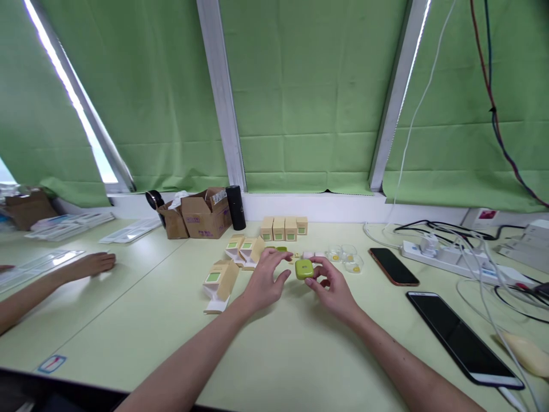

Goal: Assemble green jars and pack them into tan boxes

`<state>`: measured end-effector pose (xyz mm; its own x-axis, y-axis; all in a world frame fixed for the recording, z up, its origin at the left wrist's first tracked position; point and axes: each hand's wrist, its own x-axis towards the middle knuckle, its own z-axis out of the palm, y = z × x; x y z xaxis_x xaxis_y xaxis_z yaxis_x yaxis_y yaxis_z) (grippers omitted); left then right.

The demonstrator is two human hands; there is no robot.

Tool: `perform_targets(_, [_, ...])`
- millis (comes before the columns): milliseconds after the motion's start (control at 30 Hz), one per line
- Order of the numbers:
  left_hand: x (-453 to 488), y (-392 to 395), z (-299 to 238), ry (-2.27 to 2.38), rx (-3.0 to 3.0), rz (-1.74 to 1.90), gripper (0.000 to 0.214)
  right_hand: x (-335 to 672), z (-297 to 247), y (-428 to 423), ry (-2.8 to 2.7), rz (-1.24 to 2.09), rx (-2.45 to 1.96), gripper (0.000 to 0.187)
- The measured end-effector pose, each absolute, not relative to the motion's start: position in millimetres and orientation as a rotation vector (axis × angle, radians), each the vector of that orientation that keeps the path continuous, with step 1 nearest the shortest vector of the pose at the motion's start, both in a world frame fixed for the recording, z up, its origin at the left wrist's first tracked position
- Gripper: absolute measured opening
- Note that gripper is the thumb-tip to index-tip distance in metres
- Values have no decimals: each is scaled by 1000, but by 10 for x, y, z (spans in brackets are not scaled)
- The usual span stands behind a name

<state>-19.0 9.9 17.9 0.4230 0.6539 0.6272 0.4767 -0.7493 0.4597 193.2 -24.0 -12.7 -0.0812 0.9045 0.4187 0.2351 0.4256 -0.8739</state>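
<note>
Our right hand [337,290] pinches the green case [304,269] between our hands; our left hand [266,280], half-curled beside it, looks empty. Four back boxes [278,230] look closed, three front boxes [222,279] not yet.

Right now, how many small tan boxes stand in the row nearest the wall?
4 visible: from left to right, the first box, the second box, the third box, and the last box, set slightly farther back. More could be hidden behind.

Small green case [304,269] in right hand [337,289], left hand [266,279] nearby.
</note>
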Motion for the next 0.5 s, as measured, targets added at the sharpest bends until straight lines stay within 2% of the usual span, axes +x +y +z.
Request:
perform_targets(100, [-246,101,225,903,2658,1187,53,1932,-137,-244,-1601,776,-1035,37])
perform_targets(300, [-252,54,241,826,2916,1008,66,1893,-136,-282,-1685,764,-1057,33])
perform_targets(500, [-228,83,173,753,2779,1117,51,1925,-171,-282,-1772,573,-1058,35])
